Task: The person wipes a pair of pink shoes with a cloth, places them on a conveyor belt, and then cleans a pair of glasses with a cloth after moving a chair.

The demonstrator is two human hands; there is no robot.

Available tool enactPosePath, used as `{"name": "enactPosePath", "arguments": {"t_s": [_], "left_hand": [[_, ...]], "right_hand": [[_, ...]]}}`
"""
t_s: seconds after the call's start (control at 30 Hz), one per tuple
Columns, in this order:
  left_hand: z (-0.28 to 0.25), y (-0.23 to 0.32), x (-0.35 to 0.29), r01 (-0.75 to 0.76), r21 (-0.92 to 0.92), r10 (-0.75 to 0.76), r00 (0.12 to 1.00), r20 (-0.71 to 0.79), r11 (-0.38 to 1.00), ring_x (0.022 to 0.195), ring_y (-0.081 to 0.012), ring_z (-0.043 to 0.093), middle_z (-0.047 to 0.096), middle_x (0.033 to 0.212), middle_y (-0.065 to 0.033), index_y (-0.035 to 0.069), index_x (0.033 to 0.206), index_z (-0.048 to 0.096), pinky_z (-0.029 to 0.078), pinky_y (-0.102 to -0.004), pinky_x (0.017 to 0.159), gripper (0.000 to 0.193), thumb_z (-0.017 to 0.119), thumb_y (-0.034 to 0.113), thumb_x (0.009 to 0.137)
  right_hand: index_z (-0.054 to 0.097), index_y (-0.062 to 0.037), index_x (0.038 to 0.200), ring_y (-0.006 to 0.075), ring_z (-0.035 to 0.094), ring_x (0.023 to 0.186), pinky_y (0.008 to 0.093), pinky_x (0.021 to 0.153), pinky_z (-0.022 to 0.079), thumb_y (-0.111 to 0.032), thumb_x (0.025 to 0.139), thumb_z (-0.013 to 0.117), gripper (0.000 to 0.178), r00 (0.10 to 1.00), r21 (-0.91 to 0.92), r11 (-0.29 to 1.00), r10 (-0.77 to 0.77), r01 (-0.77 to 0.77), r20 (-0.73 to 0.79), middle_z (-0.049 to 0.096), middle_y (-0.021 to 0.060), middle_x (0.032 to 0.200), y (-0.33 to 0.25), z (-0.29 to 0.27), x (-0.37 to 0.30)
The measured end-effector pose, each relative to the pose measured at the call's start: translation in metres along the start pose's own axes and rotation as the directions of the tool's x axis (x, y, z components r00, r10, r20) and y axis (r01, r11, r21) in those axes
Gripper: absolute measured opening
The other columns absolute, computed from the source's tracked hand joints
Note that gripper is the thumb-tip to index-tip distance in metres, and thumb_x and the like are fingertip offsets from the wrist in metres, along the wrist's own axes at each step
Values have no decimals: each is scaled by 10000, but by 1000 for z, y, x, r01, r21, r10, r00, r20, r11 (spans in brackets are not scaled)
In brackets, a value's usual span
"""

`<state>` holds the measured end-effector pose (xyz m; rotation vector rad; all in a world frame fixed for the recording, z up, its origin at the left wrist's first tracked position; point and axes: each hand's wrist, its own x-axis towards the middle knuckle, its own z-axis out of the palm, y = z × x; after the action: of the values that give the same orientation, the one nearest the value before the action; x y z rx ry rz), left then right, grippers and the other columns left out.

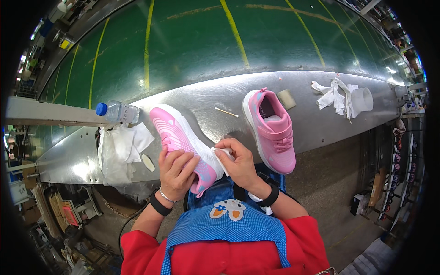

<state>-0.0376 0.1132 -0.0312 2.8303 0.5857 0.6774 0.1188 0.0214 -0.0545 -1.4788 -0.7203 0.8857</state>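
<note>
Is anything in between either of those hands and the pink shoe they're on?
Yes: a white cloth, pinched in the right hand at the white sole. Nothing visible separates the left hand from the pink shoe.

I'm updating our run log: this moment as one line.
left hand: holding pink shoe | right hand: pinching white cloth at its sole | nearby: second pink shoe, swab, blue-capped bottle

- Illumination: bright at centre; dim below the steel worktop (pixel 321 123).
- Glare: white band along the worktop's far edge; reflections on green surface (pixel 192 46).
- Distortion: straight edges bow; corners black.
- Definition: periphery soft.
</note>
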Motion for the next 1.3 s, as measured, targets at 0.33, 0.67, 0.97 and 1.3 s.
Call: {"name": "enactPosePath", "arguments": {"t_s": [0.33, 0.67, 0.97, 1.3], "left_hand": [[17, 0, 1, 36, -40, -42, 987, -154, 999, 845, -197, 526, 581, 847, 5, 120, 747, 585, 324, -423, 888, 237, 579, 45, 523], [20, 1, 2, 53, -6, -53, 985, -161, 999, 845, -197, 523, 580, 838, 10, 128, 734, 583, 330, -430, 884, 241, 569, 43, 509], [24, 1, -5, 66, 3, -64, 978, -199, 998, 831, -179, 519, 576, 808, 26, 139, 715, 583, 327, -423, 889, 225, 565, 55, 507], [22, 4, 14, 28, -32, -33, 983, -180, 999, 809, -179, 528, 571, 790, 14, 126, 707, 573, 320, -428, 900, 200, 561, 48, 523]], "right_hand": [[614, -48, 824, 175, 525, 728, 260, 638, 416, -38, 705, 621, 120, 967, -239, 945, -184, 224, 179, 529, 65, 759, 7, -11, 8], [598, -17, 810, 171, 540, 713, 256, 637, 413, -37, 711, 612, 102, 986, -214, 965, -129, 149, 105, 563, 68, 749, 11, -16, -3], [597, -16, 799, 147, 526, 667, 244, 605, 399, -69, 715, 609, 100, 979, -176, 973, -122, 150, 160, 563, 74, 726, 0, -2, 9], [582, -11, 761, 286, 552, 711, 338, 641, 431, -109, 710, 584, 110, 960, -296, 914, -260, 279, 102, 559, 130, 733, 11, 14, 40]]}}
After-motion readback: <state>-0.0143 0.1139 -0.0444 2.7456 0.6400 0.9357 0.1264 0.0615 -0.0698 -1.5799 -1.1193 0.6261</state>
